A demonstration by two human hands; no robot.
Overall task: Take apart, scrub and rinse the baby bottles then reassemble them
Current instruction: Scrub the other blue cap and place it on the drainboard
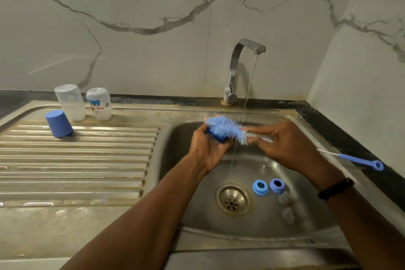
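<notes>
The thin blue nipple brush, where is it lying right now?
In the head view the thin nipple brush lies on the sink's right rim, just beyond the right hand.

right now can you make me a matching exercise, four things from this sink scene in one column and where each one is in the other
Things:
1. blue plastic cap
2. two blue screw rings
3. thin blue-handled nipple brush
4. blue bristled bottle brush

Places:
A. in the hands, under the running tap
B. upside down on the ribbed draining board
C. on the basin floor beside the drain
D. on the sink's right rim

Pairs: 1-B, 2-C, 3-D, 4-A
</notes>
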